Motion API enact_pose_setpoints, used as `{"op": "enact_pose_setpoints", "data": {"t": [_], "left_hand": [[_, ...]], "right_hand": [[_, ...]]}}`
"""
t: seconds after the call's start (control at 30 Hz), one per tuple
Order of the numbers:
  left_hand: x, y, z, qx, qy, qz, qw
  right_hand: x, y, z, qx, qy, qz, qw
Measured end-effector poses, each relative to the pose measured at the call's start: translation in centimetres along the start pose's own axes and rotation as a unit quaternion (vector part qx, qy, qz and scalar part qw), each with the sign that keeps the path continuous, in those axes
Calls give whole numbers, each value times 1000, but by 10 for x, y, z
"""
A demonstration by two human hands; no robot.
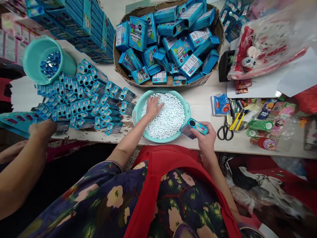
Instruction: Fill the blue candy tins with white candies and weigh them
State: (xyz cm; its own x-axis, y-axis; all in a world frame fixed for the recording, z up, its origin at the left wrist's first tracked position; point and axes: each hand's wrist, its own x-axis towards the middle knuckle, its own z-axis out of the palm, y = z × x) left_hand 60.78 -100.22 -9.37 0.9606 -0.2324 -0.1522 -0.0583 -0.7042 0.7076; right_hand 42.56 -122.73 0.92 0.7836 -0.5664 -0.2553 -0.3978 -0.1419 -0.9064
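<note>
Forearms of a co-worker (24, 172) enter at far left, below a turquoise bucket (68, 64) containing shiny blue pieces. Rows of small blue boxes (81, 105) with round openings stand on the worktable (127, 127). Next, the wearer's left hand (154, 107) lies in a turquoise basin (160, 140), fingers loosely spread on white pellets (172, 114); whether any are held cannot be told. Behind, a cardboard carton (198, 81) holds further boxes. The right hand (207, 137) grips one blue box (195, 124), tilted at the basin's right rim. Black-handled scissors (225, 132) lie beyond.
</note>
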Motion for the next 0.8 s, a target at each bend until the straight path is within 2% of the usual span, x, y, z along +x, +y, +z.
{"op": "enact_pose_setpoints", "data": {"t": [0.07, 0.13, 0.23, 0.37, 0.43, 0.53, 0.6, 0.67, 0.8], "left_hand": [[-4, 16, 28, 13, -58, -6, 998], [-8, 30, 40, 23, -104, -16, 994], [-13, 43, 39, 13, -132, -30, 991], [-16, 43, 31, -94, -96, -99, 986], [-17, 40, 27, -221, -80, -149, 961], [-22, 45, 13, -428, -72, -196, 879], [-29, 56, -1, -510, -76, -203, 832], [-38, 72, -14, -551, -77, -183, 811], [-53, 102, -29, -581, -50, -120, 803]], "right_hand": [[1, -4, 7, -8, 4, -11, 1000], [2, -9, 13, -17, 9, -19, 1000], [2, -18, 20, -36, 1, -18, 999], [2, -30, 28, -74, -48, -14, 996], [4, -35, 32, -103, -74, -33, 991], [6, -40, 40, -153, -99, -100, 978], [8, -43, 47, -185, -118, -150, 964], [9, -46, 56, -219, -141, -184, 948], [10, -52, 72, -280, -176, -208, 920]]}}
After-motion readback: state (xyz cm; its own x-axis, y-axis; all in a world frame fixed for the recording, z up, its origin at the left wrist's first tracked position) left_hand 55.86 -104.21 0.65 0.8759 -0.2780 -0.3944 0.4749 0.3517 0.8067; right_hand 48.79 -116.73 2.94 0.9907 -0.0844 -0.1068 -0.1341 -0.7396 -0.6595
